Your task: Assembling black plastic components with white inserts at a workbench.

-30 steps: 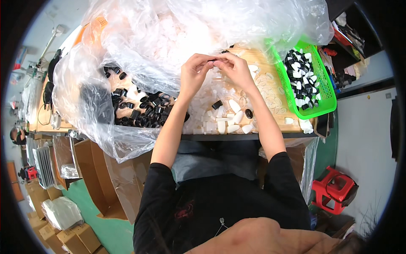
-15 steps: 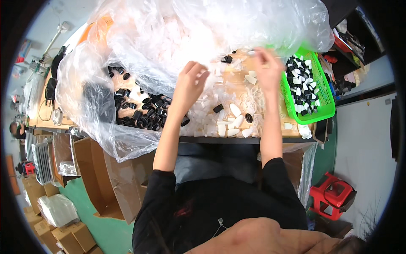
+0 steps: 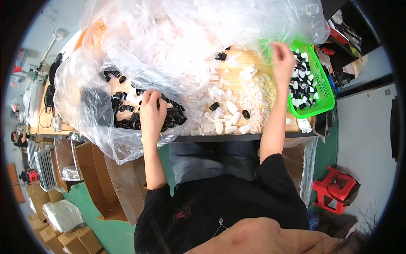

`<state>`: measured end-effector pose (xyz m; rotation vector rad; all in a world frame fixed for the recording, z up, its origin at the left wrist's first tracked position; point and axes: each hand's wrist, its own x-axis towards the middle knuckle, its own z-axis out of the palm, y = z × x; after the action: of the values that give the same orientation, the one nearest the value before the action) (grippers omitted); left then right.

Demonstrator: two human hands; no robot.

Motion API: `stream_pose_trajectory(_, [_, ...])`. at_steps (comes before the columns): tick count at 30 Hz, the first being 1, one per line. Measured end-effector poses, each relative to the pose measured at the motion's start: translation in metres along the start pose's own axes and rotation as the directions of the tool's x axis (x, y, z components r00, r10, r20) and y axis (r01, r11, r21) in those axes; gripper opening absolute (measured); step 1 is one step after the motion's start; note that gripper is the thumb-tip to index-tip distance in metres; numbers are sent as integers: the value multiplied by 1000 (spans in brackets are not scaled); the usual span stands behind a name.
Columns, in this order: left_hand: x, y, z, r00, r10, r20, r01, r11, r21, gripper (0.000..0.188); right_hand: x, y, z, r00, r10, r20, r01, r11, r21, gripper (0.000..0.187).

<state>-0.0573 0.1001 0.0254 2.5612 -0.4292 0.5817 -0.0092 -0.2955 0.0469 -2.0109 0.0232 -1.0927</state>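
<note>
My left hand [image 3: 152, 111] reaches into a pile of small black plastic pieces [image 3: 127, 122], some ring-shaped, lying on clear plastic sheeting. Its fingers are curled together, with a black plastic piece showing at the fingertips. My right hand [image 3: 283, 59] is raised at the left edge of a bright green basket [image 3: 325, 99]. Motion smears its fingers, so what they hold, if anything, does not show. Inside the basket lie many black-and-white assembled pieces [image 3: 302, 82]. Between my hands are white tapered caps [image 3: 231, 107], translucent rings [image 3: 253, 99] and a black ring [image 3: 245, 114].
Crumpled clear plastic bags [image 3: 203, 21] cover the back of the wooden table [image 3: 237, 76], around a heap of translucent pieces. An open cardboard box [image 3: 99, 182] stands below the table at left. A red stool [image 3: 336, 190] is on the floor at right.
My left hand has moved left and down from the table's middle into the black pieces. My right hand has shifted right, toward the green basket's edge.
</note>
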Motion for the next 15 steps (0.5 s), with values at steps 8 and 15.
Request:
stream_pose_trajectory(8, [63,53,16,975,-170,141,209,503,-839,22,-48,-10,69,751,230,619,17,931,-365,13])
stream_pose_trajectory(15, [89,53,91,928,29,371,371,11,-929,32,-52,10,80,833,98,544,78,953,-291,12])
